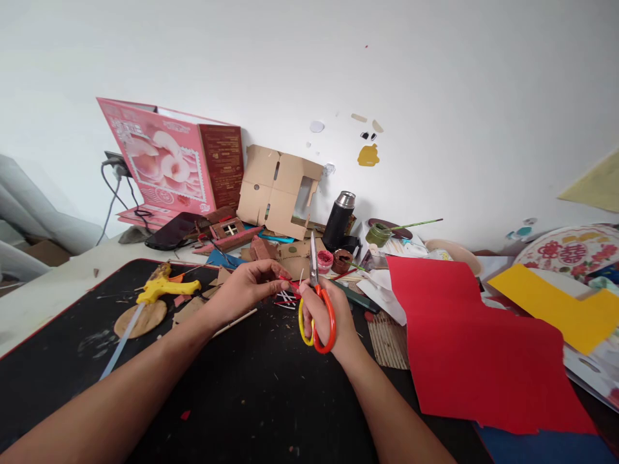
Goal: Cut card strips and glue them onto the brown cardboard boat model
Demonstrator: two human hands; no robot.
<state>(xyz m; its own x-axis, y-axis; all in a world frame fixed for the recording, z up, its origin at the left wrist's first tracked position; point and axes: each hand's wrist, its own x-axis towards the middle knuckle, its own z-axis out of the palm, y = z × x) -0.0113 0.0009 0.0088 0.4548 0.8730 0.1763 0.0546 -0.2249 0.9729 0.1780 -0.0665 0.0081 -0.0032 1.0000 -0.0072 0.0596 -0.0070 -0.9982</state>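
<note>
My right hand is closed around a pair of scissors with red and yellow handles, the blades pointing up and away from me. Its thumb and finger are also close to a thin pale strip. Left of it, my left hand pinches a small red piece, which spans the gap to the right hand. Whether the right fingers touch that piece I cannot tell. Below and behind the hands lie several small white strips on the black mat.
A yellow glue gun rests by a round wooden disc at left. Red sheet and yellow sheet lie at right. Behind stand a black thermos, paint jar, cardboard and pink box.
</note>
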